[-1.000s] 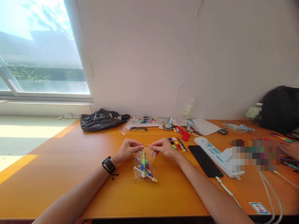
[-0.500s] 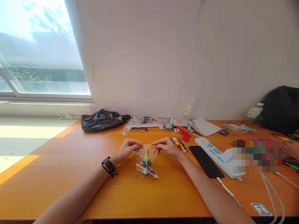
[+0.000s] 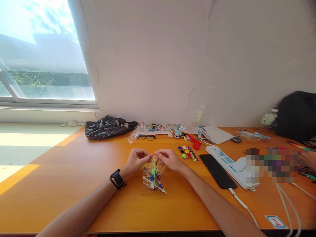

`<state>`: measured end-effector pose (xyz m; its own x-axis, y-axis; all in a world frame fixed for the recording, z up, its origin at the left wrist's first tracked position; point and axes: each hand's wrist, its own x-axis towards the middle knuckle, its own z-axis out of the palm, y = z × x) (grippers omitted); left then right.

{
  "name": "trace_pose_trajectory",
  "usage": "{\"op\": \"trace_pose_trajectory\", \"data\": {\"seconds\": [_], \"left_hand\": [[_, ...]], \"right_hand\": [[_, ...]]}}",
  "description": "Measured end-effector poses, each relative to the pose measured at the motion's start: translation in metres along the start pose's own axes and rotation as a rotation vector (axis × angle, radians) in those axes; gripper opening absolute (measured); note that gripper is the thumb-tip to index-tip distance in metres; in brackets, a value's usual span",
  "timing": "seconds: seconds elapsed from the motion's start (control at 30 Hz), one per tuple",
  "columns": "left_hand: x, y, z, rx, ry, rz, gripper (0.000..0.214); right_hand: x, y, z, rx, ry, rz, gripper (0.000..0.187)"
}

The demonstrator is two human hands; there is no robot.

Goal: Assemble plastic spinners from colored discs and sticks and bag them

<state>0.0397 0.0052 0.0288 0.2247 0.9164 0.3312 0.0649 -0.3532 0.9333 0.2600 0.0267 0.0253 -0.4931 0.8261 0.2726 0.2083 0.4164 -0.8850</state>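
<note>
A clear plastic bag (image 3: 153, 179) hangs between my two hands over the front middle of the table. Inside it show small plastic parts in green, blue, white and yellow, some of them long and arrow-shaped. My left hand (image 3: 138, 161), with a black watch at the wrist, pinches the bag's top edge. Close beside it, my right hand (image 3: 170, 160) pinches the same edge, thumb and finger together. The fingers cover part of the bag's opening.
Right of my hands lie several coloured discs and sticks (image 3: 189, 153), a red toy gun (image 3: 195, 141), a black phone (image 3: 217, 171) and a white power strip (image 3: 228, 164). Behind are glasses (image 3: 146, 137) and a black plastic bag (image 3: 108, 127). Another person's hand (image 3: 308, 158) is at far right.
My hands have drawn closer together along the clear bag's top edge, so its opening looks narrower. The bag hangs slightly lower and further left.
</note>
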Motion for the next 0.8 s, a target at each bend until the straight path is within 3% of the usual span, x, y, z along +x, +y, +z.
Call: {"op": "trace_pose_trajectory", "data": {"seconds": [0.37, 0.6, 0.8], "left_hand": [[-0.004, 0.01, 0.004, -0.103, -0.041, -0.068, 0.045], [0.0, 0.005, 0.0, -0.027, -0.198, -0.119, 0.044], [0.006, -0.001, -0.011, -0.002, -0.259, -0.118, 0.041]], "right_hand": [[0.0, 0.012, 0.003, 0.008, -0.011, 0.035, 0.048], [-0.001, 0.02, 0.004, -0.025, -0.018, 0.016, 0.046], [-0.001, 0.019, -0.009, 0.021, -0.07, 0.088, 0.045]]}}
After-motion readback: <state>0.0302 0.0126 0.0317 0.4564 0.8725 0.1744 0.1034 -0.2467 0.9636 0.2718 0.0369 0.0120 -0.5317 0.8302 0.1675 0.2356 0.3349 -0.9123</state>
